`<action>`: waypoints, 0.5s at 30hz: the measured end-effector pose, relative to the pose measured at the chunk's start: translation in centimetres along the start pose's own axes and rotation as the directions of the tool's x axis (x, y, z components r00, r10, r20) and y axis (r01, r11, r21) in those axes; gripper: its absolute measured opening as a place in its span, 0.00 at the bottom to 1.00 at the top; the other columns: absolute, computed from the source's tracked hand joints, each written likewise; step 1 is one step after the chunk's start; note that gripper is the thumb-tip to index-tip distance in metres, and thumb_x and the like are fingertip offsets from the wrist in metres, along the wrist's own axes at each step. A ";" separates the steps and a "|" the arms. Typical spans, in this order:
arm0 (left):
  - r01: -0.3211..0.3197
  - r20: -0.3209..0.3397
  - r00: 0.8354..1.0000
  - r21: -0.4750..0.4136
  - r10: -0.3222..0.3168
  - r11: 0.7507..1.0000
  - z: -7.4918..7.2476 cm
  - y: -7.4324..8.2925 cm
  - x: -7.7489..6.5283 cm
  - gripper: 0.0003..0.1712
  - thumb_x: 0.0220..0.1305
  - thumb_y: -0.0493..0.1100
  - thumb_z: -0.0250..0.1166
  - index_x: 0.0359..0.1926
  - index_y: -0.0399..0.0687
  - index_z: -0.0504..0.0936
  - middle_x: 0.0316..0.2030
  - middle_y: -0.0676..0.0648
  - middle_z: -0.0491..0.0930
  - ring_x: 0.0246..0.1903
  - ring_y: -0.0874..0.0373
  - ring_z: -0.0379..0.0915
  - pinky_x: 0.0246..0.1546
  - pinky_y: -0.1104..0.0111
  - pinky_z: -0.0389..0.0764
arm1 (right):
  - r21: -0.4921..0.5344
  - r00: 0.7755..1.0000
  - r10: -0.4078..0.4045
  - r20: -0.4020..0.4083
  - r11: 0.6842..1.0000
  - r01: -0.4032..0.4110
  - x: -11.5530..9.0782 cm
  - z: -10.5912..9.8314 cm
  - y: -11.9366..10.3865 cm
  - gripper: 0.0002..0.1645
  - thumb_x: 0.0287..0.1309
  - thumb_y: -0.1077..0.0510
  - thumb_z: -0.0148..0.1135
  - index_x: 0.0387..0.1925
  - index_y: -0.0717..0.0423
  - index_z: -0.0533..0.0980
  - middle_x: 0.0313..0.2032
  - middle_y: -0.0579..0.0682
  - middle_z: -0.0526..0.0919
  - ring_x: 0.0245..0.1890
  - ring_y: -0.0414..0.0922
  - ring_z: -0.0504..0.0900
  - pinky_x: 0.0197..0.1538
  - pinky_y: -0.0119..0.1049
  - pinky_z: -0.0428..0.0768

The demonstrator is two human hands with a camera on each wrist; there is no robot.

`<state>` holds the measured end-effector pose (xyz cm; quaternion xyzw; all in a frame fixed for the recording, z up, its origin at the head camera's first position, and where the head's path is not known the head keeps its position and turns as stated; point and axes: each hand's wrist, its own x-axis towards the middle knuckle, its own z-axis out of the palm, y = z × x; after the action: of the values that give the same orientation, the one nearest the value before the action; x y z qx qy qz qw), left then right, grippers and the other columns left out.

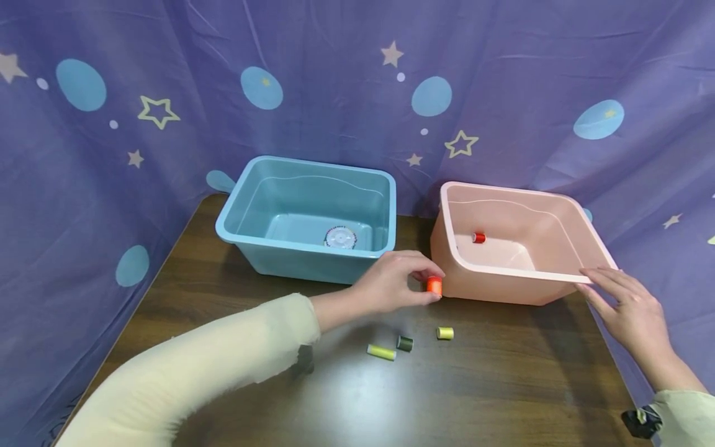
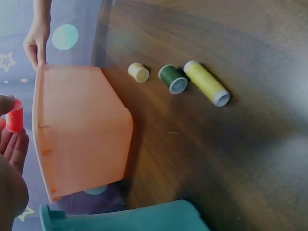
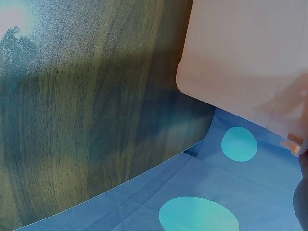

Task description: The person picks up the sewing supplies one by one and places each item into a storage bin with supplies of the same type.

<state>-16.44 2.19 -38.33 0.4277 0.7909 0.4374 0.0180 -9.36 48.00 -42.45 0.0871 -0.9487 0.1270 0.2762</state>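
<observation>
Left hand [image 1: 398,282] pinching orange-red spool [image 1: 434,286] near pink bin [image 1: 503,287], right hand [image 1: 634,307] gripping its rim [image 1: 525,273], dark-green spool [image 1: 404,343] on table [image 1: 503,385]

Orange-red spool [image 1: 434,287], pink tub [image 1: 497,287]

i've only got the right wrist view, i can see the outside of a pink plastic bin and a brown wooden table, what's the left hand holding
Observer: The left hand pinches a small orange-red thread spool.
Operator: ok, anything inside that pink plastic bin
Observer: Yes, a small red thread spool lies on its floor.
Operator: any more spools on the table
Observer: Three: a short yellow spool, a dark green spool and a longer yellow spool.
</observation>
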 end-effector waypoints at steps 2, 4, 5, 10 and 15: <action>-0.025 -0.006 1.000 0.023 0.026 0.999 -0.1 0.2 0.5 0.16 0.62 0.40 0.80 0.51 0.45 0.91 0.42 0.51 0.88 0.42 0.56 0.85 0.45 0.79 0.80 | 0.006 1.000 -0.005 -0.003 1.000 0.005 0.1 0.0 0.0 0.23 0.74 0.42 0.67 0.54 0.57 0.87 0.56 0.66 0.86 0.58 0.72 0.79 0.78 0.55 0.66; -0.042 -0.011 0.999 0.045 0.042 0.998 -0.3 0.3 1.1 0.16 0.62 0.41 0.80 0.50 0.45 0.91 0.42 0.51 0.88 0.42 0.57 0.85 0.45 0.80 0.79 | 0.009 1.000 -0.008 -0.004 1.000 0.008 0.1 0.0 0.0 0.23 0.73 0.42 0.67 0.54 0.56 0.87 0.56 0.66 0.86 0.58 0.72 0.79 0.78 0.53 0.66; -0.043 -0.009 0.999 0.047 0.043 0.998 -0.4 0.4 1.3 0.16 0.62 0.41 0.80 0.50 0.44 0.91 0.42 0.51 0.88 0.41 0.56 0.85 0.44 0.80 0.79 | 0.011 1.000 -0.009 -0.005 1.000 0.009 0.1 0.0 0.0 0.23 0.73 0.43 0.67 0.54 0.56 0.87 0.56 0.66 0.86 0.58 0.72 0.80 0.78 0.52 0.65; -0.035 0.014 0.999 0.045 0.034 0.998 -0.8 0.9 2.8 0.16 0.63 0.41 0.79 0.51 0.43 0.91 0.43 0.50 0.88 0.41 0.56 0.84 0.44 0.80 0.78 | 0.002 1.000 -0.005 -0.001 1.000 0.005 0.0 0.0 0.0 0.24 0.74 0.42 0.67 0.54 0.57 0.87 0.56 0.66 0.86 0.58 0.72 0.80 0.78 0.55 0.66; -0.068 0.023 0.998 0.087 0.066 0.994 -1.2 1.2 4.3 0.15 0.63 0.41 0.78 0.50 0.44 0.91 0.41 0.50 0.88 0.39 0.57 0.83 0.43 0.79 0.79 | -0.007 1.000 -0.003 0.005 1.000 0.003 -0.1 -0.1 0.0 0.24 0.74 0.42 0.67 0.55 0.56 0.87 0.56 0.65 0.86 0.58 0.72 0.79 0.77 0.56 0.66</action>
<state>-18.89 4.68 -35.31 0.4587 0.7942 0.3985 -0.0075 -9.23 47.99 -42.46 0.0881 -0.9496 0.1232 0.2744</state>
